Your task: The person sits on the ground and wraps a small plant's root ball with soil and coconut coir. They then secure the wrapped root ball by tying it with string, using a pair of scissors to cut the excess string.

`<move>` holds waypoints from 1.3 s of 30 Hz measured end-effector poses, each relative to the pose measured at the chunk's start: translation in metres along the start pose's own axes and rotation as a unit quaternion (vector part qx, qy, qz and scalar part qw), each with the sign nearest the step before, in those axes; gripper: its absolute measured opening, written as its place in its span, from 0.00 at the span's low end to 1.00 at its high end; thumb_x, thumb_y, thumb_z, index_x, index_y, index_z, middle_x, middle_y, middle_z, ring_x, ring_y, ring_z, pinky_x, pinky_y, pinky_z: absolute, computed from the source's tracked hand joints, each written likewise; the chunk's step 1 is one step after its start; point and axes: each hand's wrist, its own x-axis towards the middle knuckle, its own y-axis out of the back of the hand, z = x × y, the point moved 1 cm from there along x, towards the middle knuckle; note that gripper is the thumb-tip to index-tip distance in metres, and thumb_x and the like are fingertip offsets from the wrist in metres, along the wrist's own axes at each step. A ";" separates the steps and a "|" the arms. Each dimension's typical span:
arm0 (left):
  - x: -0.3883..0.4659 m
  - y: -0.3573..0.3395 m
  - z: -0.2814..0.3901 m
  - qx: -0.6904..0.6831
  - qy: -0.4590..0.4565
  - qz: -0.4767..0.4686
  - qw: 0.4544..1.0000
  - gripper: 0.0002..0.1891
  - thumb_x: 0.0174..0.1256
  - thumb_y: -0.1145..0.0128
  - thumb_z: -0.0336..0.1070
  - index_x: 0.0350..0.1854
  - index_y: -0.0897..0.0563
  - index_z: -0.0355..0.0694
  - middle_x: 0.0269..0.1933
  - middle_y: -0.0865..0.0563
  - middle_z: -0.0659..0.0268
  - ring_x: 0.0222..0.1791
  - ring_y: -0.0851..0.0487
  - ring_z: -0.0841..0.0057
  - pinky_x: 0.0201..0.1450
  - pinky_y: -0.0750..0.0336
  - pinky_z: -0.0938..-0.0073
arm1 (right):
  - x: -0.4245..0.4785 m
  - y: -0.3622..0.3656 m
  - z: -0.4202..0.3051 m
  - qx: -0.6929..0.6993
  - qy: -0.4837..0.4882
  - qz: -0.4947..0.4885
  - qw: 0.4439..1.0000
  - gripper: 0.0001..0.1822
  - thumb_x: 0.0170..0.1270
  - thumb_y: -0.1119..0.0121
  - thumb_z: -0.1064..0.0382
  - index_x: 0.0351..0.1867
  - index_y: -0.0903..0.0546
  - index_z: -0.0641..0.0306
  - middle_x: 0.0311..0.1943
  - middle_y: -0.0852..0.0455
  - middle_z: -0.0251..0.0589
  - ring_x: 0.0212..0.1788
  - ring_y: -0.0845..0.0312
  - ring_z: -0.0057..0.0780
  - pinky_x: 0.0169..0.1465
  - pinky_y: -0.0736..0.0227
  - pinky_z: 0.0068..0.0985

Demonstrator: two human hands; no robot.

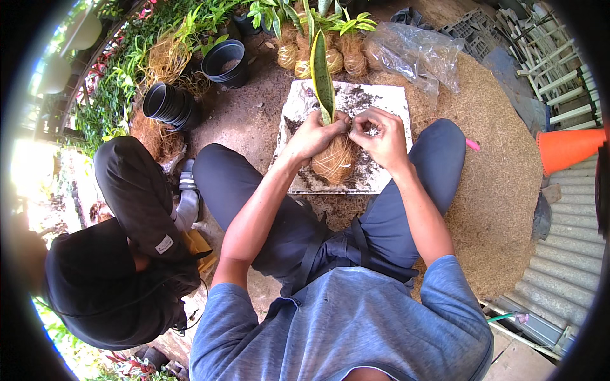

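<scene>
A snake plant leaf with yellow edges stands up from a root ball wrapped in brown fibre and pale string. My left hand grips the top of this wrapped ball at the leaf's base. Just to the right, my right hand has thumb and forefinger pinched together close to the left thumb; whether string is between them is too small to tell. Under the ball lies a white sheet strewn with dark soil.
Several wrapped plants stand beyond the sheet, beside a clear plastic bag. Black pots and loose fibre lie at left. A person in black sits at my left. An orange cone lies at right.
</scene>
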 end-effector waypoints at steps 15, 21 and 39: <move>0.002 0.006 -0.002 -0.062 0.006 0.026 0.998 0.08 0.63 0.49 0.30 0.41 0.21 0.34 0.37 0.19 0.67 0.40 0.22 0.80 0.46 0.27 0.78 | 0.003 0.008 0.011 0.238 -0.161 -0.046 0.957 0.05 0.64 0.40 0.67 0.37 0.17 0.66 0.34 0.15 0.31 0.34 0.24 0.14 0.38 0.29 0.16; 0.000 0.004 0.003 -0.074 -0.010 0.020 0.997 0.08 0.62 0.50 0.29 0.42 0.22 0.34 0.36 0.19 0.67 0.39 0.22 0.80 0.45 0.27 0.78 | 0.001 0.011 0.005 0.147 -0.137 -0.124 0.972 0.07 0.60 0.37 0.69 0.39 0.16 0.67 0.35 0.14 0.32 0.38 0.23 0.14 0.45 0.28 0.18; -0.001 0.003 0.009 -0.097 -0.004 0.001 0.995 0.08 0.63 0.44 0.33 0.39 0.20 0.35 0.35 0.18 0.67 0.36 0.22 0.82 0.42 0.26 0.80 | 0.002 0.008 -0.002 0.158 -0.085 0.019 0.984 0.05 0.59 0.38 0.72 0.37 0.18 0.64 0.36 0.16 0.30 0.31 0.26 0.12 0.34 0.32 0.14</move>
